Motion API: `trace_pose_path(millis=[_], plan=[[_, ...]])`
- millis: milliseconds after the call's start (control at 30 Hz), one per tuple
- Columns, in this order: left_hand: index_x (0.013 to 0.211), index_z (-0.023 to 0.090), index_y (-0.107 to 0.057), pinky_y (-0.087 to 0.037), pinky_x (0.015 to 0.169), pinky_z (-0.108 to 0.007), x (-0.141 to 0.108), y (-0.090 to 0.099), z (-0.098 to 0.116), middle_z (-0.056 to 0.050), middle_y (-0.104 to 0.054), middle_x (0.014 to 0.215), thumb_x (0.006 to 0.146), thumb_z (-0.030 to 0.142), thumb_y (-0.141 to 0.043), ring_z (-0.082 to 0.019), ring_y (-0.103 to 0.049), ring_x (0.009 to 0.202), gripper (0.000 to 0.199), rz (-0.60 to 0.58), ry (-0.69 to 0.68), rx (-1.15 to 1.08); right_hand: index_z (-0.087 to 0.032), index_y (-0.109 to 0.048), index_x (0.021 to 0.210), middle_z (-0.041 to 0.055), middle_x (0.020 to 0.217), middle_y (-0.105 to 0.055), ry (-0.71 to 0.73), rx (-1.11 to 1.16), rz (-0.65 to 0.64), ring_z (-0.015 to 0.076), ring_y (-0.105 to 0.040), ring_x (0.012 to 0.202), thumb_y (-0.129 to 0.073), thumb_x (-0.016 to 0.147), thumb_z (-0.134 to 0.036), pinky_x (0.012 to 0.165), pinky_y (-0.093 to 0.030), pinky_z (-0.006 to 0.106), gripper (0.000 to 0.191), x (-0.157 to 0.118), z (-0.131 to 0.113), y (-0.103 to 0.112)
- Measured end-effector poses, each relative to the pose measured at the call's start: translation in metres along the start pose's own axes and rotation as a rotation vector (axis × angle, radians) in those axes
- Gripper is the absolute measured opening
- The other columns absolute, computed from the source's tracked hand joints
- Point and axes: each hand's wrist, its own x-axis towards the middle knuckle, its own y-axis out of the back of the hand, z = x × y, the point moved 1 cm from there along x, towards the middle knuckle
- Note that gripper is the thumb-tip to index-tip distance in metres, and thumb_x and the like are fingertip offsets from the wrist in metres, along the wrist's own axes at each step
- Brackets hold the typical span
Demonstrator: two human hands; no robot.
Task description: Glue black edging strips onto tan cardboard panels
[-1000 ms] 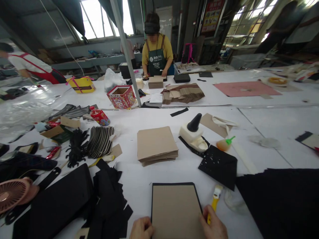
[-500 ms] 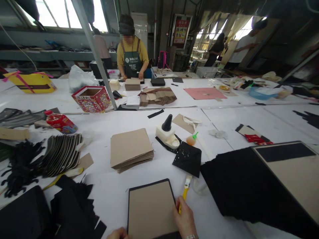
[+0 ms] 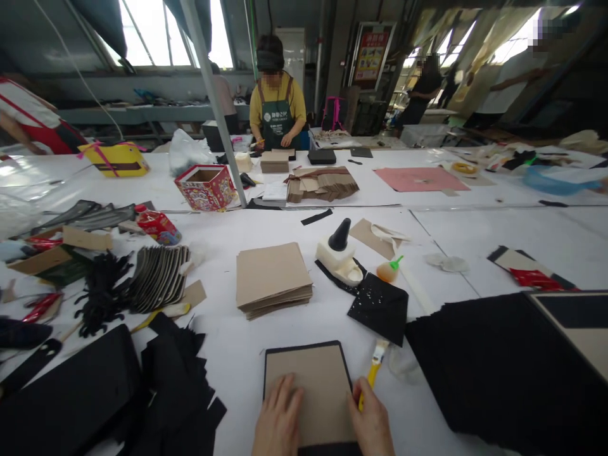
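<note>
In front of me lies a tan cardboard panel with a narrow black border folded along its edges. My left hand rests on the panel's left part, fingers stretched out on its face. Between the fingers of my right hand is a brush with a yellow handle and pale bristles, pointing away from me. That hand also touches the panel's right edge. Beyond the panel stands a stack of bare cardboard sheets. A white container with a black cone top sits behind the brush.
Black sheets spread on the right, beside a bordered panel. Black pieces, curved strips and a red bottle crowd the left. A metal post rises behind; a co-worker in a green apron stands across the table.
My left hand has moved from the panel's lower left corner up onto its face. My right hand keeps the brush at the right edge. The view has turned a little to the left.
</note>
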Motion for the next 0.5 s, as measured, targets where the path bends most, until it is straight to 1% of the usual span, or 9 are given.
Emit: trace_pose_path(millis=[100,167,233,267,333,367,433,500], plan=[[0.128,0.032,-0.045,-0.022,0.109,-0.047,0.012,-0.024,0.008,-0.005,-0.025,0.149,0.072,0.029,-0.056,-0.031,-0.018,0.136,0.056,-0.018,-0.036,-0.063,-0.026,-0.036,0.065,-0.0031,0.053,-0.050,0.020,0.005,0.013,0.0179,-0.053,0.049,-0.039,0.074,-0.038,0.051,-0.039,0.027,0.015,0.000,-0.002,0.001],[0.127,0.031,-0.045,-0.021,0.107,-0.054,0.016,-0.036,0.007,-0.008,-0.024,0.149,0.072,0.032,-0.057,-0.035,-0.016,0.136,0.057,-0.001,-0.029,-0.052,-0.026,-0.038,0.065,-0.0018,0.054,-0.053,0.023,0.018,0.010,0.0186,-0.055,0.050,-0.039,0.074,-0.039,0.051,-0.041,0.027,0.017,0.001,-0.003,0.002],[0.129,0.031,-0.044,-0.020,0.106,-0.058,0.017,-0.044,0.006,-0.010,-0.021,0.149,0.072,0.029,-0.057,-0.036,-0.014,0.136,0.059,0.012,-0.033,-0.034,-0.025,-0.045,0.070,0.0018,0.061,-0.060,0.013,0.044,0.001,0.0207,-0.060,0.057,-0.039,0.075,-0.041,0.055,-0.045,0.028,0.018,0.000,-0.003,0.003],[0.130,0.030,-0.043,-0.020,0.106,-0.059,0.017,-0.047,0.005,-0.010,-0.020,0.149,0.071,0.027,-0.057,-0.037,-0.014,0.136,0.060,0.012,-0.038,-0.026,-0.024,-0.049,0.075,0.0043,0.068,-0.064,0.008,0.064,-0.010,0.0220,-0.063,0.062,-0.039,0.076,-0.042,0.057,-0.048,0.029,0.021,-0.001,-0.001,0.003],[0.131,0.029,-0.041,-0.019,0.105,-0.061,0.017,-0.052,0.003,-0.012,-0.018,0.150,0.071,0.025,-0.057,-0.038,-0.012,0.136,0.062,0.014,-0.051,-0.017,-0.021,-0.056,0.093,0.0090,0.082,-0.069,0.001,0.101,-0.049,0.0236,-0.066,0.074,-0.039,0.077,-0.043,0.063,-0.052,0.029,0.032,-0.004,0.006,0.007],[0.132,0.028,-0.041,-0.018,0.105,-0.062,0.017,-0.055,0.002,-0.012,-0.018,0.150,0.071,0.024,-0.057,-0.038,-0.011,0.136,0.063,0.018,-0.057,-0.015,-0.019,-0.056,0.103,0.0107,0.089,-0.069,0.005,0.113,-0.076,0.0238,-0.067,0.081,-0.038,0.079,-0.043,0.067,-0.053,0.029,0.039,-0.005,0.011,0.011],[0.132,0.028,-0.039,-0.017,0.105,-0.063,0.017,-0.059,0.000,-0.013,-0.016,0.150,0.071,0.024,-0.057,-0.038,-0.009,0.136,0.063,0.031,-0.070,-0.010,-0.017,-0.052,0.120,0.0117,0.098,-0.069,0.034,0.095,-0.152,0.0239,-0.066,0.090,-0.036,0.081,-0.042,0.073,-0.053,0.029,0.048,-0.007,0.021,0.023],[0.133,0.028,-0.038,-0.017,0.104,-0.065,0.017,-0.063,-0.002,-0.014,-0.015,0.150,0.071,0.023,-0.057,-0.039,-0.008,0.135,0.065,0.041,-0.082,-0.004,-0.021,-0.049,0.128,0.0102,0.100,-0.069,0.068,0.008,-0.199,0.0255,-0.066,0.090,-0.038,0.082,-0.044,0.070,-0.054,0.031,0.052,-0.006,0.026,0.044]])
